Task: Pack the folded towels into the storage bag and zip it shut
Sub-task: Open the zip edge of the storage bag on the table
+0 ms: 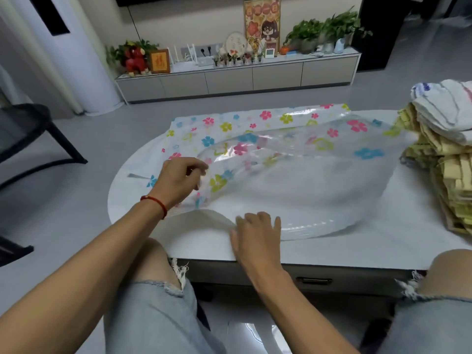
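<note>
A clear plastic storage bag (pixel 293 159) printed with coloured flowers lies spread across the white table (pixel 383 241). My left hand (pixel 178 181) pinches the bag's upper layer at its left edge and holds it lifted, so the mouth gapes. My right hand (pixel 255 233) lies flat with straight fingers on the bag's lower layer near the table's front edge. A tall stack of folded towels (pixel 444 149), white striped ones on top of yellow ones, stands at the table's right end, touching the bag's right side.
A low media cabinet (pixel 237 77) with plants, frames and ornaments runs along the far wall. A dark chair frame (pixel 33 139) stands on the floor at the left. My knees in torn jeans sit under the table's front edge.
</note>
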The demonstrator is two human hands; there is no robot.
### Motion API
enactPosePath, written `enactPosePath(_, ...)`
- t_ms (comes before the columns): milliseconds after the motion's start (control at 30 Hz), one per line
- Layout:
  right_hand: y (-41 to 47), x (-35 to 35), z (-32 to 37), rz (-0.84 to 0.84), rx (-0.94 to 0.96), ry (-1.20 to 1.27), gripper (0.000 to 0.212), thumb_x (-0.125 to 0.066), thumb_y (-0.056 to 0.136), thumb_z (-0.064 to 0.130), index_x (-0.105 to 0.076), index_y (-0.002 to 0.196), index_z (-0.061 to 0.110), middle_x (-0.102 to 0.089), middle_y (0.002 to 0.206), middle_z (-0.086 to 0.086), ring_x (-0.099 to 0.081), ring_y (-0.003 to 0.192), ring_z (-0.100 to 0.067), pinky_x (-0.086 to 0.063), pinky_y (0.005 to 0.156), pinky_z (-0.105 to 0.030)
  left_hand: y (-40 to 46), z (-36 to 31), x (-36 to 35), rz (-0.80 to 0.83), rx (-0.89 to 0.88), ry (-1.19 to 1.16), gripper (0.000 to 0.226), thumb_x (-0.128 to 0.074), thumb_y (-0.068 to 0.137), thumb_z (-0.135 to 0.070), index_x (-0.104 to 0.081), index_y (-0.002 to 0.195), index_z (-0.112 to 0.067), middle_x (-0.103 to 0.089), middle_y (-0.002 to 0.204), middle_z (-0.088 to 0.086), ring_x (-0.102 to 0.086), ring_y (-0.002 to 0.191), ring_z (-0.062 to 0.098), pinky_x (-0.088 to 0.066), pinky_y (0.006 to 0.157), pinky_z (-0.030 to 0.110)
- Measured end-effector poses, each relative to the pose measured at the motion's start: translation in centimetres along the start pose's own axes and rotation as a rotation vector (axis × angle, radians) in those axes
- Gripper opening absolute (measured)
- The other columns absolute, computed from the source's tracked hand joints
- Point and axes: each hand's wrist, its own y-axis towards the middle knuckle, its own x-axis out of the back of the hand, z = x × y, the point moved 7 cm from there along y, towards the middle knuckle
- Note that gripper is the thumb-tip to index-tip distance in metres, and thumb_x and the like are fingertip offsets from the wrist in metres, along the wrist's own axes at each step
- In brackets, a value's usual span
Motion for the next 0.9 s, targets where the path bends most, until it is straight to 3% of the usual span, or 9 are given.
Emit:
enactPosePath(67,1.4,0.3,2.7,-0.002,0.088,0.039,0.034,-0.048,0.103,0.036,-0.062,0.132,0.026,-0.065,0.134,-0.001,-0.051,0.132,-0.031,-0.023,0.119,-0.059,-1.7,-1.0,-0.8,0.162,-0.1,-0.019,0.039,-0.065,0.088,-0.017,-0.062,0.126,-0.025,-0.067,0.112,-0.003,-0.064,0.087,0.011,-0.058,0.084,0.032)
enactPosePath(167,2.9,0.6,5.2,0.021,0.196,0.116,0.026,-0.042,0.106,0.027,-0.067,0.113,0.027,-0.072,0.107,0.002,-0.061,0.113,-0.029,-0.029,0.115,-0.05,-4.8,-0.7,-1.7,0.321,-0.237,0.152,0.054,-0.063,0.089,-0.025,-0.048,0.138,-0.04,-0.052,0.126,-0.001,-0.056,0.103,0.017,-0.052,0.087,0.031)
enactPosePath(267,3.1,0.7,5.5,-0.023,0.225,0.096,0.023,-0.043,0.104,0.019,-0.066,0.106,0.025,-0.07,0.094,0.001,-0.062,0.098,-0.029,-0.038,0.097,-0.042,-6.2,0.6,-1.2,0.221,-0.291,0.47,0.036,-0.054,0.094,-0.023,-0.061,0.125,-0.039,-0.063,0.119,0.001,-0.06,0.105,0.026,-0.051,0.079,0.038)
enactPosePath(400,1.8,-0.6,5.8,-0.012,0.255,0.054,0.017,-0.049,0.097,0.014,-0.064,0.092,0.02,-0.064,0.085,-0.001,-0.059,0.089,-0.028,-0.031,0.071,-0.035,-4.6,1.0,0.0,0.069,-0.21,0.423,0.022,-0.062,0.089,-0.013,-0.077,0.1,-0.025,-0.077,0.095,0.006,-0.069,0.091,0.034,-0.053,0.074,0.039)
enactPosePath(600,-1.9,-2.2,3.7,0.011,0.277,0.04,0.022,-0.046,0.095,0.013,-0.067,0.088,0.016,-0.06,0.089,0.0,-0.051,0.095,-0.024,-0.038,0.089,-0.035,0.2,1.8,4.1,-0.201,-0.098,0.324,0.025,-0.058,0.089,-0.005,-0.079,0.099,-0.014,-0.077,0.102,0.008,-0.07,0.096,0.034,-0.051,0.087,0.037)
enactPosePath(700,-1.1,-1.2,4.2,-0.034,0.156,0.07,0.012,-0.062,0.084,0.017,-0.07,0.077,0.014,-0.065,0.079,-0.003,-0.058,0.083,-0.026,-0.041,0.075,-0.036,0.8,1.5,3.8,-0.129,-0.119,0.242,0.028,-0.058,0.091,-0.018,-0.071,0.116,-0.019,-0.075,0.109,0.006,-0.07,0.091,0.026,-0.05,0.09,0.034)
enactPosePath(767,0.3,-0.7,5.7,-0.059,0.13,0.049,0.021,-0.061,0.09,0.024,-0.07,0.108,0.018,-0.071,0.096,-0.004,-0.062,0.09,-0.031,-0.04,0.074,-0.038,-0.3,1.5,1.6,0.135,-0.165,0.26,0.053,-0.065,0.084,-0.027,-0.051,0.134,-0.033,-0.062,0.119,0.004,-0.061,0.098,0.022,-0.049,0.092,0.035)
enactPosePath(833,1.6,-1.2,7.4,-0.033,0.192,0.031,0.046,-0.053,0.099,0.022,-0.05,0.145,0.028,-0.066,0.116,-0.004,-0.061,0.102,-0.034,-0.039,0.078,-0.04,-2.1,2.3,-0.1,0.359,-0.179,0.332,0.071,-0.064,0.08,-0.017,-0.038,0.14,-0.044,-0.051,0.117,0.002,-0.055,0.099,0.022,-0.049,0.088,0.036)
enactPosePath(900,2.0,-2.1,8.4,0.014,0.258,0.025,0.056,-0.05,0.096,0.01,-0.045,0.147,0.031,-0.063,0.115,-0.004,-0.059,0.107,-0.033,-0.035,0.082,-0.04,-2.8,2.9,-0.5,0.409,-0.21,0.344,0.072,-0.051,0.085,0.005,-0.045,0.139,-0.041,-0.051,0.116,0.001,-0.055,0.098,0.022,-0.048,0.086,0.034)
